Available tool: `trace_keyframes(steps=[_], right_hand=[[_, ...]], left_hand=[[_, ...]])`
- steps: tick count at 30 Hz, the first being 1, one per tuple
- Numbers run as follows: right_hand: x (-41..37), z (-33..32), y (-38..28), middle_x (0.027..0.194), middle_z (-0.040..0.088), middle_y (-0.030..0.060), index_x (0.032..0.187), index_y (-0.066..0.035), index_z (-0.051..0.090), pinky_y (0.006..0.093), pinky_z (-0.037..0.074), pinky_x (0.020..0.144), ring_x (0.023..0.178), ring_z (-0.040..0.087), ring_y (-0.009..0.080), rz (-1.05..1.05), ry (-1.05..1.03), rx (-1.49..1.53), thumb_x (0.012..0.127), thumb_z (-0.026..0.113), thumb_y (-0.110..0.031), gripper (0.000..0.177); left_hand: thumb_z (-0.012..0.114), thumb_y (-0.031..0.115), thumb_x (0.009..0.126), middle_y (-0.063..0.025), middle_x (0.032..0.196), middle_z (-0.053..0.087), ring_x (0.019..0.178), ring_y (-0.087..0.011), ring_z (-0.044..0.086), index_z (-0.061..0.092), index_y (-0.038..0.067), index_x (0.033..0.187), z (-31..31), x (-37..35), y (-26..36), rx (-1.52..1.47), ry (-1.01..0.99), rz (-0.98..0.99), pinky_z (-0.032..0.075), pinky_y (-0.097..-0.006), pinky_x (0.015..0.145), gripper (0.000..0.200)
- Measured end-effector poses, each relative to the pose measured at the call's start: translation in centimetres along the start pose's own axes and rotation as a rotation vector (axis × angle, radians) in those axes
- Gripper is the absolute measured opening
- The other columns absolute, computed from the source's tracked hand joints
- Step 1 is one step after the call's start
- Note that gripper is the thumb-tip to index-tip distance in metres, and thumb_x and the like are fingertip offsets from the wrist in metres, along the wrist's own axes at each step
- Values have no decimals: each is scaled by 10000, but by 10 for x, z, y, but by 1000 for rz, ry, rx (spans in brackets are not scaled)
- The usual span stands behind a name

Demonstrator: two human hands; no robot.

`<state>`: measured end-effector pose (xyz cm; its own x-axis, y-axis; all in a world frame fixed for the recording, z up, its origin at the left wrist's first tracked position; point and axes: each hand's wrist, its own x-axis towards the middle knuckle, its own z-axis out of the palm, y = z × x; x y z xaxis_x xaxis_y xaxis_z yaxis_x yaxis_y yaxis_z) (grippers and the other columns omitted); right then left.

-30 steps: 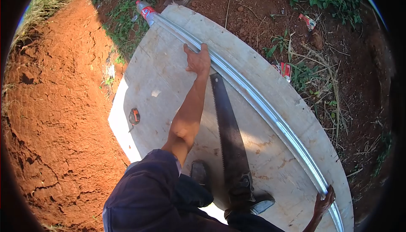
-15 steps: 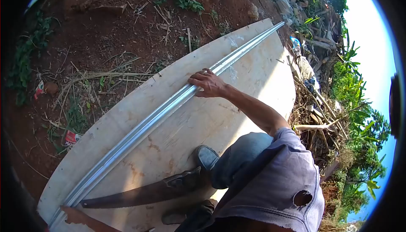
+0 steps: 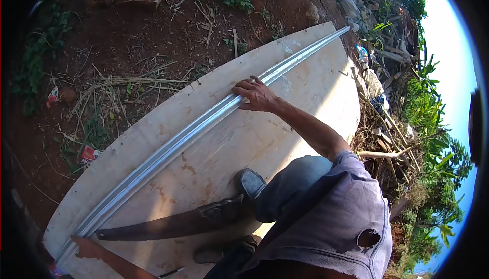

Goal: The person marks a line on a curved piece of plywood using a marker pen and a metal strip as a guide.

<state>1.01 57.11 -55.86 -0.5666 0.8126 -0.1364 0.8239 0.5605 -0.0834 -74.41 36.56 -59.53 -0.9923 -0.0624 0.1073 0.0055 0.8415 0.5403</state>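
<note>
A long shiny metal channel (image 3: 178, 144) lies diagonally along a pale curved-edged plywood board (image 3: 137, 144). My right hand (image 3: 256, 95) rests over the channel's upper half, its fingers curled around the edge. Down at the lower left end, my left hand (image 3: 85, 247) touches the channel; its fingers show only in part and look pressed against the metal edge. Beside the left hand, a handsaw (image 3: 163, 228) with a dark, rusty blade lies flat on the board, its handle by my shoe. A thin dark rod (image 3: 172, 272) shows next to my left forearm.
My shoe (image 3: 250, 183) and bent knee are on the board. Red-brown soil (image 3: 137, 29) with dry stalks (image 3: 122, 83) and weeds borders its far edge. At the right lies a heap of wood scraps and branches (image 3: 384, 154), with green plants (image 3: 433, 111) behind.
The view has shifted slightly, moving the scene a little to the right. My left hand sits slightly higher in view at the channel's end. The right hand keeps its place on the metal.
</note>
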Motion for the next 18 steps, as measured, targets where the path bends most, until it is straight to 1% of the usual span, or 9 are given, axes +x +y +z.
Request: trace_keyframes(steps=[4, 5, 6, 8, 10, 11, 14, 15, 18], right_hand=[[-6, -15, -15, 1366, 458, 114, 1367, -143, 432, 563, 254, 1076, 1311, 386, 302, 134, 47, 34, 720, 765, -446, 788], [-10, -16, -16, 1379, 439, 123, 1375, -133, 424, 555, 250, 1081, 1314, 375, 315, 141, 111, 50, 725, 764, -441, 797], [-18, -14, -14, 1393, 420, 132, 1384, -122, 415, 547, 247, 1085, 1317, 364, 328, 160, 171, 58, 729, 764, -437, 806], [-33, -4, -11, 1393, 414, 147, 1365, -96, 429, 524, 258, 1083, 1310, 366, 343, 181, 268, 80, 757, 752, -399, 752], [-42, -3, -20, 1376, 431, 155, 1332, -79, 463, 505, 298, 1055, 1285, 390, 355, 214, 329, 99, 790, 735, -311, 649], [-43, -3, -24, 1349, 457, 159, 1310, -70, 480, 496, 331, 1025, 1254, 421, 356, 196, 361, 99, 799, 725, -258, 597], [-38, -10, -47, 1276, 527, 174, 1247, -33, 514, 450, 419, 966, 1175, 499, 355, 96, 442, 167, 815, 694, -102, 473], [-36, -15, -55, 1220, 555, 171, 1216, -39, 531, 439, 440, 915, 1116, 530, 354, 73, 459, 154, 814, 692, -106, 438], [-38, -9, -65, 1192, 567, 175, 1195, -40, 540, 430, 446, 910, 1099, 542, 353, 46, 449, 228, 813, 691, -92, 413]], left_hand=[[648, 663, 721, -359, 1270, 488, 1194, -502, 480, 199, -119, 1417, 0, -5, 8, 52, 31, -45, 288, -630, 1033, 1139], [597, 647, 758, -317, 1301, 494, 1233, -478, 459, 187, -52, 1458, -3, -10, 12, 20, 17, -75, 229, -653, 1052, 1071], [603, 634, 757, -309, 1318, 484, 1240, -477, 451, 185, -43, 1462, -5, -15, 16, 2, 21, -74, 228, -660, 1048, 1064], [615, 607, 760, -281, 1327, 486, 1245, -474, 444, 183, -39, 1463, -7, -20, 18, -36, 35, -61, 186, -669, 1057, 1048], [608, 581, 779, -268, 1327, 490, 1236, -472, 450, 178, -40, 1464, -10, -31, 25, -81, 12, -66, 147, -678, 1059, 1020], [601, 576, 789, -259, 1333, 489, 1242, -463, 449, 178, -40, 1462, -11, -32, 27, -93, 9, -73, 146, -690, 1047, 1006], [591, 582, 797, -242, 1334, 499, 1241, -435, 464, 189, -9, 1467, -8, -26, 22, -92, 30, -59, 173, -671, 1048, 979], [591, 582, 797, -242, 1334, 499, 1241, -435, 464, 189, -9, 1467, -8, -25, 23, -93, 48, -66, 173, -671, 1048, 979], [588, 607, 791, -245, 1325, 509, 1235, -436, 469, 193, -5, 1467, -10, -29, 25, -103, 23, -77, 161, -684, 1040, 994]])
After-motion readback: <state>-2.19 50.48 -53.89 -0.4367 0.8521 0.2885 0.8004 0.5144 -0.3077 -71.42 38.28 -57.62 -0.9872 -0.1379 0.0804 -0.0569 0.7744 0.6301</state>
